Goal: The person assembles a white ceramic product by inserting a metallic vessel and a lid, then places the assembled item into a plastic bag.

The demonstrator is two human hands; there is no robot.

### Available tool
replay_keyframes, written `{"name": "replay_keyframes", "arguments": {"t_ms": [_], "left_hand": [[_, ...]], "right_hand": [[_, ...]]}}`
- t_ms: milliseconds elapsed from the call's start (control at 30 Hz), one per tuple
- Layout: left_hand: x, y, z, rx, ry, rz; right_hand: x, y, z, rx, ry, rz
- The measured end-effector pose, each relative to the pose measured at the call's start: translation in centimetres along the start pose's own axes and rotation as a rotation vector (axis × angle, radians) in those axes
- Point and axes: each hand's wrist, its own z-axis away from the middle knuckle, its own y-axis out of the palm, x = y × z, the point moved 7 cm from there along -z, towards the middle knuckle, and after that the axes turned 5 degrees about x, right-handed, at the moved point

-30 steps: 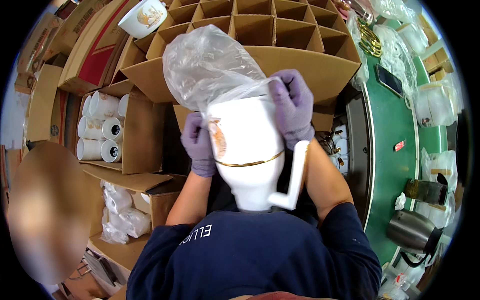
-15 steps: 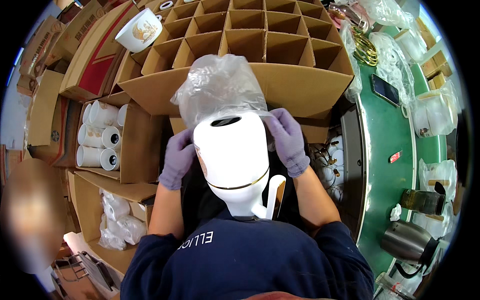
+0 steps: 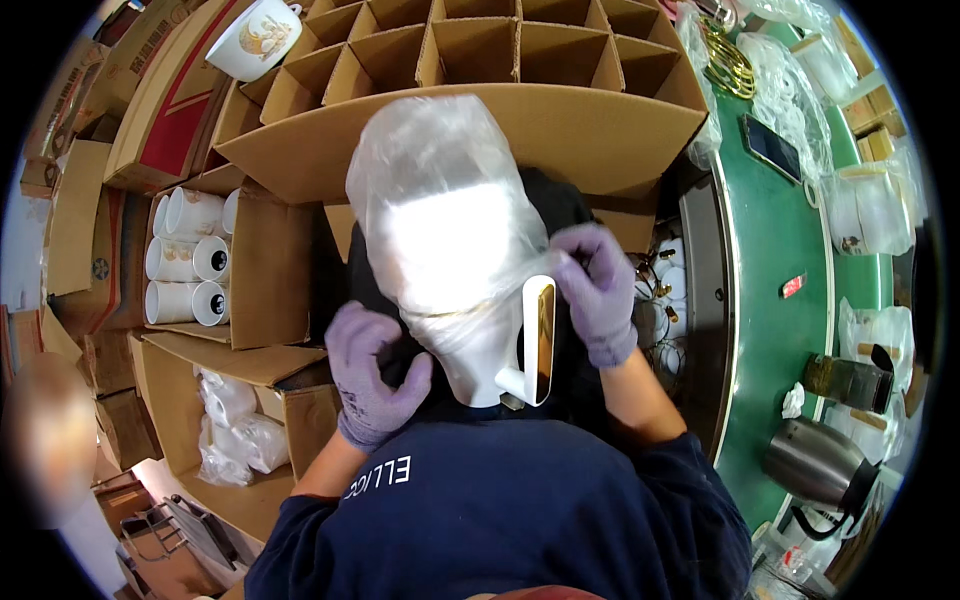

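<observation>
A white jug (image 3: 478, 365) with a gold-faced handle (image 3: 543, 340) lies against my lap, its narrow end toward me. A clear plastic bag (image 3: 430, 150) covers its wide body down to about the gold band, leaving the handle and narrow end outside. My right hand (image 3: 597, 290), in a purple-grey glove, pinches the bag's edge beside the top of the handle. To the left of the jug, my gloved left hand (image 3: 375, 375) is open, fingers curved and thumb apart, holding nothing.
Ahead stands a divided carton (image 3: 460, 130), with a white pot (image 3: 255, 40) at its left corner. White cups (image 3: 195, 215) fill a box at left; bagged items (image 3: 240, 430) lie in another. The green table (image 3: 760, 300) at right bears a phone (image 3: 770, 148) and a steel kettle (image 3: 818, 470).
The bag has come down over the jug's body toward the handle. My left hand has let go of the bag and moved nearer to me. The jug has tipped slightly.
</observation>
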Motion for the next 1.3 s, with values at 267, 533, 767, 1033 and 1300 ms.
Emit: {"name": "replay_keyframes", "arguments": {"t_ms": [267, 533, 767, 1033, 1300], "left_hand": [[-4.3, 3.2, -4.0, 0.012, 0.290, -0.336], [0.4, 6.1, 8.6, 0.606, 0.518, 0.171], [0.9, 0.1, 8.0, 0.563, 0.373, 0.304], [-10.7, -14.7, -6.4, 0.048, 0.961, 0.146], [10.7, -18.5, -8.3, -0.179, 0.095, -0.023]], "right_hand": [[7.1, 0.2, 4.6, -0.021, -0.548, 0.580], [2.2, 1.9, 13.9, 0.902, 0.037, 0.339], [6.8, 10.0, 6.7, 0.655, -1.005, 0.967], [16.5, -4.8, -6.5, 0.017, -0.252, 0.704], [17.3, -35.6, 6.0, -1.302, -0.116, 0.315]]}}
